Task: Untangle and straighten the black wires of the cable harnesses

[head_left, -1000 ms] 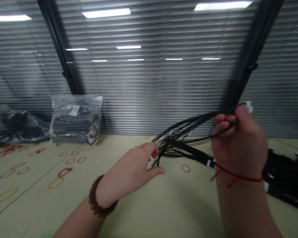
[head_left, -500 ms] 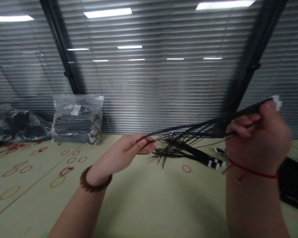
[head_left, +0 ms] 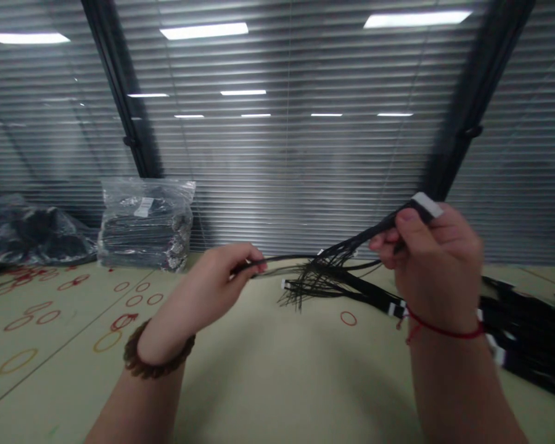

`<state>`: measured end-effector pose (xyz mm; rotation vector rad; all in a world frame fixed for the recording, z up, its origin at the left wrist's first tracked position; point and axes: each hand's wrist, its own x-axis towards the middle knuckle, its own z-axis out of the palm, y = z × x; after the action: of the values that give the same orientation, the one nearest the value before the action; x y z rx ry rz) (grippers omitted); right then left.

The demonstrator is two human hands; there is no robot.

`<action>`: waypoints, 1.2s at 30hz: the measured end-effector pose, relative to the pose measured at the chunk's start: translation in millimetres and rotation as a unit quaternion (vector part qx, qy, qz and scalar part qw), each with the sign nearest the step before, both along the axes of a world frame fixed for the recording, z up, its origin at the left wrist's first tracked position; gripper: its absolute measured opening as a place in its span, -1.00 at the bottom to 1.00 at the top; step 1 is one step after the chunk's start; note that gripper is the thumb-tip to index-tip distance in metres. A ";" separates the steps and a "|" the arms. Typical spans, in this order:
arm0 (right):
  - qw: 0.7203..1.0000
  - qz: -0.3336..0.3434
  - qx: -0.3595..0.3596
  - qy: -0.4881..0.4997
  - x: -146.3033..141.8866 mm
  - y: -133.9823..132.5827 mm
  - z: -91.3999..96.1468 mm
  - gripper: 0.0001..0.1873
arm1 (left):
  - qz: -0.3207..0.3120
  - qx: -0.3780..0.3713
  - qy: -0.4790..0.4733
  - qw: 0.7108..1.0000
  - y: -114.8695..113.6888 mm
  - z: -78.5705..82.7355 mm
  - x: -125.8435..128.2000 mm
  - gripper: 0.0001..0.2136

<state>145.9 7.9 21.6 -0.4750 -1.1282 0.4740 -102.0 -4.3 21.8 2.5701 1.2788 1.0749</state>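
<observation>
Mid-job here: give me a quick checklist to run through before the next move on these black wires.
1. Right hand pinching the white connector end of the wire bundle: ok.
2. Left hand holding a black wire: ok.
3. Strands between the hands free of tangles: cannot tell, they cross and fan out in the middle.
4. Red ring on the table apart from the wires: ok.
5. Bundle apart from the black cable pile: cannot tell, the right hand and wrist block the view.
</observation>
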 end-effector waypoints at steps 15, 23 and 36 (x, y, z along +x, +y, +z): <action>0.984 0.107 -0.067 -0.124 -21.8 2.6 -16.6 -0.73 | -0.248 -0.368 -0.229 0.866 -10.5 -29.9 52.6 -0.72; 0.984 0.085 -0.076 -0.135 -21.7 5.8 -16.3 -0.72 | -0.233 -0.332 -0.248 0.880 -10.8 -25.9 51.0 -0.62; 0.977 0.136 -0.092 -0.132 -27.2 6.7 -18.8 -0.71 | -0.248 -0.313 -0.235 0.886 -12.3 -28.4 51.3 -0.41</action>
<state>118.7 14.5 2.8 -0.5593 -1.4218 0.7771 -50.6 -16.6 -6.6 1.8339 0.6394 0.8959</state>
